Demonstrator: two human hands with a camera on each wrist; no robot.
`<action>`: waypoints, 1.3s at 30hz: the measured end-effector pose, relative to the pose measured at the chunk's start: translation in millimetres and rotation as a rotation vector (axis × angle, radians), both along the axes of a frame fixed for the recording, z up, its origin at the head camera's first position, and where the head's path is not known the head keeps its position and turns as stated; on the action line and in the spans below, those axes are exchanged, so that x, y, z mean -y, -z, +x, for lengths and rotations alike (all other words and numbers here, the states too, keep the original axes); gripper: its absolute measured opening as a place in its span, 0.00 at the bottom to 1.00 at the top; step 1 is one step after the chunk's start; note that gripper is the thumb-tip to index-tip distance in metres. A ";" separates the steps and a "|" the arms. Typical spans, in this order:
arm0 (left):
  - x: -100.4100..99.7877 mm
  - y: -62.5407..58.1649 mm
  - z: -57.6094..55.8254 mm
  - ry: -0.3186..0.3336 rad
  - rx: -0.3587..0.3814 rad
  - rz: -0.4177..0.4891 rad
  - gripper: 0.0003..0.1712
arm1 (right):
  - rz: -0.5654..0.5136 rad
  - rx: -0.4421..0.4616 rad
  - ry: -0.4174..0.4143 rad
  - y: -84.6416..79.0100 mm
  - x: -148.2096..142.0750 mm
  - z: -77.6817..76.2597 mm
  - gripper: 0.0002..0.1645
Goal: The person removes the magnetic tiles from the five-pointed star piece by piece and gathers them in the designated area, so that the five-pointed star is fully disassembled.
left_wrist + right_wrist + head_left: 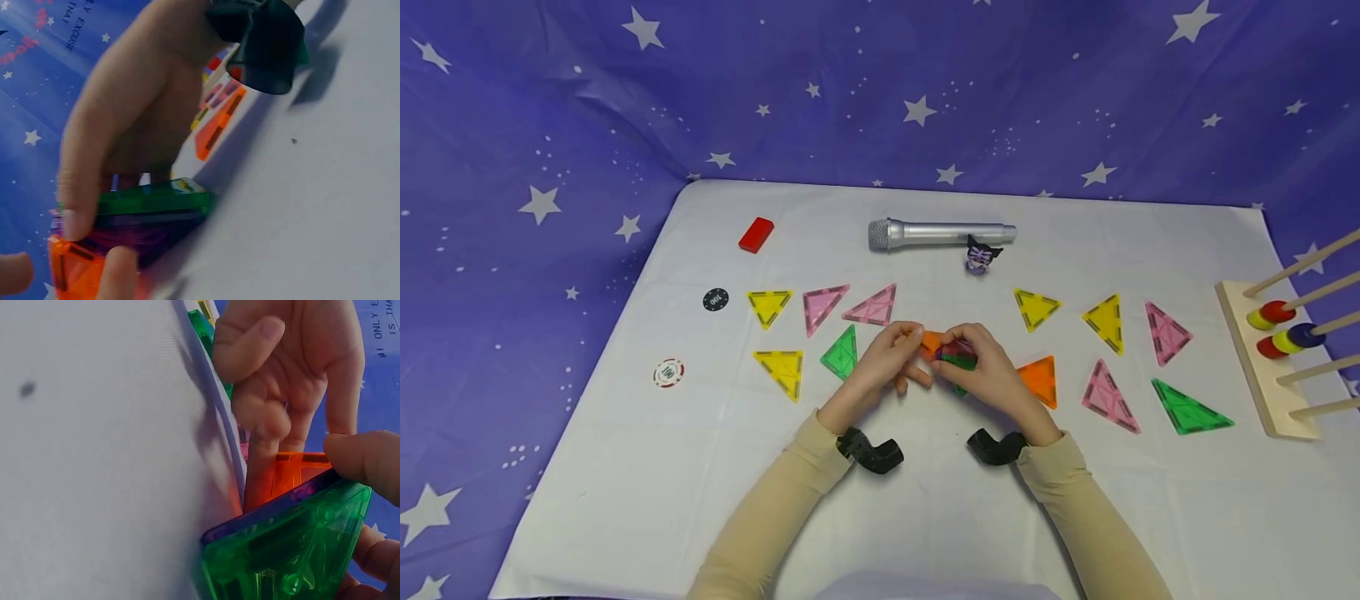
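Above the middle of the table, my left hand (pixel 882 357) pinches an orange magnetic tile (pixel 75 272) by its edge. My right hand (pixel 988 371) grips a green magnetic tile (pixel 287 550) together with a purple tile (pixel 269 512), which lies against it. The orange tile touches or nearly touches the purple one; the fingers partly hide where they meet. Near the left hand lies a green triangle tile (pixel 841 353). Beside the right hand lies another orange tile (pixel 1039 382), partly covered by it.
Yellow triangle tiles (pixel 779 371) and pink triangle tiles (pixel 1110 398) lie on both sides. Behind are a silver microphone (pixel 951 234), a small dark figure (pixel 979 257) and a red block (pixel 756 235). Poker chips (pixel 716 300) lie left; a wooden bead rack (pixel 1262 367) stands right.
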State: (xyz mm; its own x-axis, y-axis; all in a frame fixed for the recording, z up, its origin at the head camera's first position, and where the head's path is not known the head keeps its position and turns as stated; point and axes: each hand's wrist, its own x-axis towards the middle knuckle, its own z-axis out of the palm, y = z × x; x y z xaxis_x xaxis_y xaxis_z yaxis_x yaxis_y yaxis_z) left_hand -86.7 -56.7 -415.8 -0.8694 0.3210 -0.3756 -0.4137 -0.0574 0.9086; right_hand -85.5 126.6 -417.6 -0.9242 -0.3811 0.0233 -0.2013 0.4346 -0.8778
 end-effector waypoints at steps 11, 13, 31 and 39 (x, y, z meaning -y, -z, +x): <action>6.1 -0.5 3.5 -0.195 -0.205 -0.068 0.18 | 0.019 0.008 0.010 0.6 -1.1 -1.9 0.18; 15.0 -7.1 5.6 -0.206 -0.222 -0.081 0.19 | 0.018 0.009 0.011 -0.2 -1.4 -2.2 0.19; 152.8 -18.3 62.8 -0.856 -0.217 -0.332 0.14 | 0.007 0.038 0.002 -27.6 6.3 7.7 0.17; 175.9 -5.4 77.5 -0.840 -0.155 -0.632 0.16 | 0.010 0.037 -0.005 -40.2 9.6 11.5 0.17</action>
State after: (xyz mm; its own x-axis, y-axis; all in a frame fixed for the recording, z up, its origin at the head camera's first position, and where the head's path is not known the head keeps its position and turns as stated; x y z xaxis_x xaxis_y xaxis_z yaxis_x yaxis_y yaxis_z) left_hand -9.3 -232.5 -410.4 -0.7741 -0.6194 -0.1308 -0.3383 0.2301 0.9125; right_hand -74.0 117.0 -377.3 -0.9223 -0.3862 -0.0150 -0.1711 0.4428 -0.8801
